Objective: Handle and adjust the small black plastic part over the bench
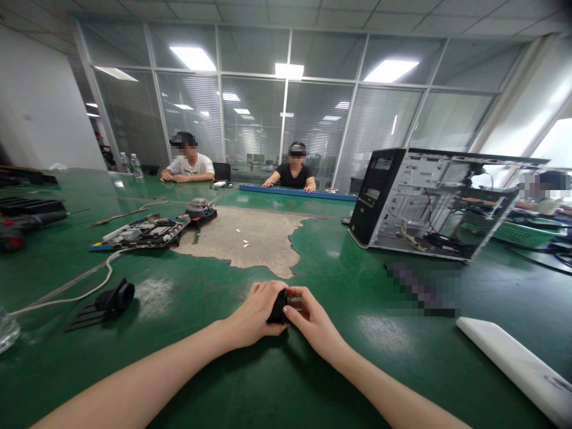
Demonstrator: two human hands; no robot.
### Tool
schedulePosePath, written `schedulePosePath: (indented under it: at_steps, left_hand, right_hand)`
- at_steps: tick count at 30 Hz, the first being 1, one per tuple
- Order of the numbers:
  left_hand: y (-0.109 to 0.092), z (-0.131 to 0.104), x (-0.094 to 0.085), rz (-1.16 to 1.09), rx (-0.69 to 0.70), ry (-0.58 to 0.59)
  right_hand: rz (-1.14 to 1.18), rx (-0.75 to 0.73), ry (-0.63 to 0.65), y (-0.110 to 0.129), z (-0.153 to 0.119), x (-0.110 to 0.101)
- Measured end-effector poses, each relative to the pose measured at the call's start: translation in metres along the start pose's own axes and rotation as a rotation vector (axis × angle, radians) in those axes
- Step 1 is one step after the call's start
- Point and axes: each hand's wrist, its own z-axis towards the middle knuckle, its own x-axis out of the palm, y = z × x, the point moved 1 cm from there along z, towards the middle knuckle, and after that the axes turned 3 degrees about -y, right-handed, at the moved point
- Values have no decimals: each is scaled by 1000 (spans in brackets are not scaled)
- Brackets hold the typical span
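A small black block-like part [277,308] is between my two hands, just above the green tabletop [214,375]; its exact kind does not show. My left hand [257,313] wraps round it from the left, fingers over its far side and thumb below. From the right, my right hand [310,322] pinches the same part, with thumb and fingertips at its right edge. To the left of my hands lies a black plastic piece with long prongs and a round end [114,299]. Beyond them, a worn beige patch [254,238] shows in the table surface.
An opened computer case [379,202] stands at the right. A circuit board [149,231] and a cooler fan [200,210] sit at the left, near a pale cable [105,277]. A white slab [513,363] lies front right. Two people [190,167] sit across the table.
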Motion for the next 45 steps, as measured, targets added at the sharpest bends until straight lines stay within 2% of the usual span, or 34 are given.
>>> schedulePosePath:
  at_steps: [5,10,18,21,26,34,37,41,45]
  left_hand:
    - [-1,0,-2,-5,-7,1]
    - [-1,0,-2,-2,-2,-6]
    - [-1,0,-1,-5,-4,0]
    - [-1,0,-2,-11,-6,5]
    - [-1,0,-2,-8,-2,2]
    - [-1,1,-2,2,-5,18]
    - [-1,0,-2,-2,0,19]
    - [0,0,-2,-1,2,14]
    - [0,0,-1,-5,-6,17]
  right_hand:
    - [-20,-19,22,0,-2,0]
    - [-56,-109,-42,-1,-2,-1]
    - [33,19,16,0,0,0]
    - [24,-8,24,1,-2,0]
    - [-23,-105,-43,-2,-1,0]
    - [20,38,7,-1,1,1]
    - [20,6,20,2,-1,1]
    - [-20,-81,-33,2,-2,0]
    - [9,-43,-20,-2,0,0]
